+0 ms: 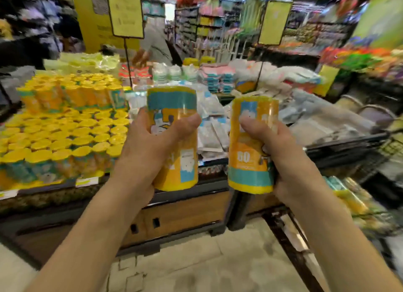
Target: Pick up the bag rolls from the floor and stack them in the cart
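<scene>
My left hand (150, 148) covers the lower print on its bag roll (174, 139); my fingers lie hidden behind it. My right hand (281, 158) likewise hides its fingers behind the second roll (250, 148). Background shelves (196, 23) are blurred, signs (127, 10) unreadable. Both forearms are cut by the bottom edge.

Hands: two — left hand (144, 152) and right hand (283, 158), each gripping one roll.
Held bag rolls: two — left roll (174, 137), right roll (250, 148), both yellow with teal bands, upright.
Stacked rolls on the display (65, 128): dozens, packed in rows in at least two tiers; the blur defeats an exact count.
Hanging yellow signs: two — left sign (126, 10), right sign (274, 22).
Other people: one person (154, 45) behind the display.
</scene>
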Action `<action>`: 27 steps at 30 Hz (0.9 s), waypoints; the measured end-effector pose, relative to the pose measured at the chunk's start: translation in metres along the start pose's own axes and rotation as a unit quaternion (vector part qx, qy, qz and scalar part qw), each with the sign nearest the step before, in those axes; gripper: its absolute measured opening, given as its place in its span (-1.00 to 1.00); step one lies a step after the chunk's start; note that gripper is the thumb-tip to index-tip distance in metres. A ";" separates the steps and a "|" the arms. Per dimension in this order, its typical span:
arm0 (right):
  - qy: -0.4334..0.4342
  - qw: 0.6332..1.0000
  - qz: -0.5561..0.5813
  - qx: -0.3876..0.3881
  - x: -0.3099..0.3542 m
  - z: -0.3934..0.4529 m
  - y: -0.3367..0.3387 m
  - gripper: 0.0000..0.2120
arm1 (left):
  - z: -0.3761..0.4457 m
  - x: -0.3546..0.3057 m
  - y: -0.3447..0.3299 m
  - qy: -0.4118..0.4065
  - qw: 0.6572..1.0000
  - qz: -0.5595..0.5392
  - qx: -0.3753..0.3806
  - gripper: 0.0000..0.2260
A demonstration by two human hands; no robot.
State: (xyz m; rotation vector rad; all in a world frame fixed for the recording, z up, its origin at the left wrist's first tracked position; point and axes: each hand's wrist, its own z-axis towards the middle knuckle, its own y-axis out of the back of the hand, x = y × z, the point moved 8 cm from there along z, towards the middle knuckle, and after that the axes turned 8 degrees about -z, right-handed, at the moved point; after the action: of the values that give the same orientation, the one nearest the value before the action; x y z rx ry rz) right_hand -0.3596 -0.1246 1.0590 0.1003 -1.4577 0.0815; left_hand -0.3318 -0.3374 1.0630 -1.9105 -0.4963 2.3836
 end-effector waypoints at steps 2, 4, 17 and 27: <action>0.003 0.999 -0.004 -0.048 0.001 -0.010 0.053 -0.50 | 0.004 0.013 -0.048 0.008 0.999 -0.011 0.040 -0.46; 0.010 0.996 -0.010 -0.086 0.003 -0.021 0.104 -0.50 | 0.005 0.026 -0.096 0.013 0.997 -0.023 0.078 -0.50; 0.024 0.944 -0.052 -0.324 0.012 -0.123 0.402 -0.61 | -0.027 0.110 -0.431 0.052 0.945 -0.097 0.309 -0.60; -0.012 0.882 -0.067 -0.466 -0.011 -0.136 0.546 -0.40 | -0.017 0.179 -0.610 0.103 0.895 -0.107 0.420 -0.41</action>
State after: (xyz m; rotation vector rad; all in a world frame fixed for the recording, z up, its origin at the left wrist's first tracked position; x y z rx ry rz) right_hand -0.2900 0.4340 1.0432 -0.5895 -1.3746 -0.7384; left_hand -0.4572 0.2866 1.0593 -1.5443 0.2971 1.7636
